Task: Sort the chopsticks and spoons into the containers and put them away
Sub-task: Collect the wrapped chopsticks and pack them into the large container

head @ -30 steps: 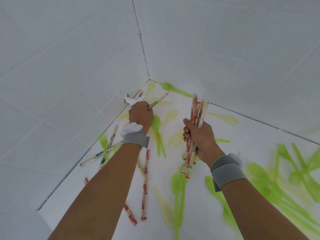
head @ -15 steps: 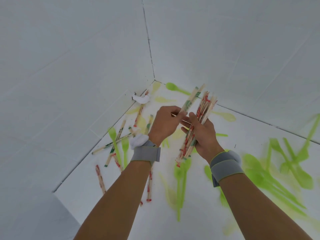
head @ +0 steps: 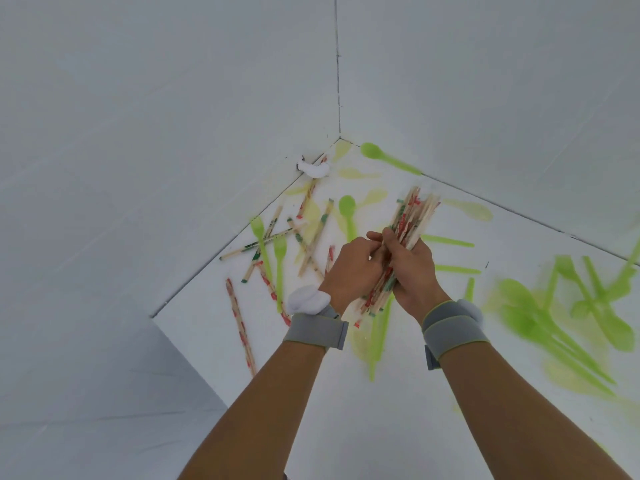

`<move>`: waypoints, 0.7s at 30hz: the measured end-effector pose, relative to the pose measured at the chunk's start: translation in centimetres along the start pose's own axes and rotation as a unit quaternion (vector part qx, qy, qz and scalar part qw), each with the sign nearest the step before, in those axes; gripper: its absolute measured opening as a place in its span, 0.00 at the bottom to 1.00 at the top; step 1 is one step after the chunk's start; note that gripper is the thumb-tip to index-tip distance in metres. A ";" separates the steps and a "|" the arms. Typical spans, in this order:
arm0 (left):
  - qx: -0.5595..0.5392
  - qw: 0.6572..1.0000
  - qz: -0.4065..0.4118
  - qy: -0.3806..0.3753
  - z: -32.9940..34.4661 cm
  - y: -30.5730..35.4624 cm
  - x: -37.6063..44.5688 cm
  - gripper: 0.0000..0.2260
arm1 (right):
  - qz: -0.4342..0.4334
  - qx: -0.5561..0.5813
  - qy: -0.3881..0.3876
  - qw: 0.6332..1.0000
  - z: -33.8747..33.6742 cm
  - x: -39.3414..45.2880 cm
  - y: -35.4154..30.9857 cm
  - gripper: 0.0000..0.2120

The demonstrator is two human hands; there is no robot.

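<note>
right hand (head: 414,271) gripping chopstick bundle (head: 405,237) mid-length | left hand (head: 349,268) pinching its near side | sticks seeming light, stiff, prone to slipping | loose chopsticks (head: 239,320) lying left

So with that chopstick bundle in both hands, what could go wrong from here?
The chopstick bundle fans out unevenly above the right hand, so a stick may slip loose as the left hand adds to it. Loose chopsticks lie crossed over green spoons near the wall, so grabbing one could drag a spoon along. No container is in view.
</note>
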State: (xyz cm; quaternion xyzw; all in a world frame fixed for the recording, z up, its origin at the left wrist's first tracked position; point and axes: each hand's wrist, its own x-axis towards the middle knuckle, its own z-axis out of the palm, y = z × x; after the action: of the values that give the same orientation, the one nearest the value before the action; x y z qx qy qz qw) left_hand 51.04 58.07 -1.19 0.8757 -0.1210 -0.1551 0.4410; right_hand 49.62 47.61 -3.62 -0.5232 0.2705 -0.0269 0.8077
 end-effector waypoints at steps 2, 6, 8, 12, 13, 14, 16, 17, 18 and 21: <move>-0.006 1.000 -0.014 -0.014 -0.5 -0.6 -0.8 0.19 | 0.001 -0.021 0.003 1.000 0.3 -0.5 0.4 0.12; -0.020 0.995 -0.073 0.059 -2.3 -2.5 -1.8 0.11 | -0.027 -0.063 0.036 0.997 0.8 -1.0 0.3 0.03; 0.019 0.987 -0.097 0.124 -3.1 -4.0 -2.6 0.10 | -0.028 -0.065 0.041 0.997 1.0 -1.5 0.0 0.03; 0.096 0.971 -0.173 0.132 -3.2 -6.3 -4.2 0.10 | -0.022 -0.078 0.019 0.997 1.0 -2.6 -0.1 0.02; 0.118 0.967 -0.190 0.124 -2.8 -6.7 -4.8 0.13 | -0.020 -0.079 0.016 0.997 0.9 -3.1 0.1 0.03; 0.136 0.962 -0.202 0.122 -2.5 -6.9 -4.8 0.15 | -0.015 -0.079 0.012 0.997 1.0 -3.2 0.2 0.04; 0.150 0.957 -0.216 0.120 -1.8 -7.5 -4.9 0.16 | -0.003 -0.080 0.004 0.997 1.1 -3.6 0.4 0.08; 0.146 0.958 -0.217 0.119 -1.5 -7.7 -4.9 0.16 | 0.002 -0.079 -0.001 0.997 1.1 -3.8 0.5 0.11; 0.139 0.959 -0.218 0.117 -1.4 -7.9 -4.8 0.15 | 0.006 -0.079 -0.006 0.997 1.0 -4.0 0.6 0.13; 0.120 0.962 -0.218 0.110 -1.2 -8.2 -4.5 0.13 | 0.002 -0.079 -0.014 0.997 0.7 -4.5 0.7 0.11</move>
State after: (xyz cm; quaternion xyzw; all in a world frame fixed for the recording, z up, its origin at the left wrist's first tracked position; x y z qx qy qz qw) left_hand 47.99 65.34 -6.41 0.9391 0.1041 -0.1340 0.2987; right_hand 45.92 49.99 -2.18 -0.5851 0.2616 0.0028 0.7676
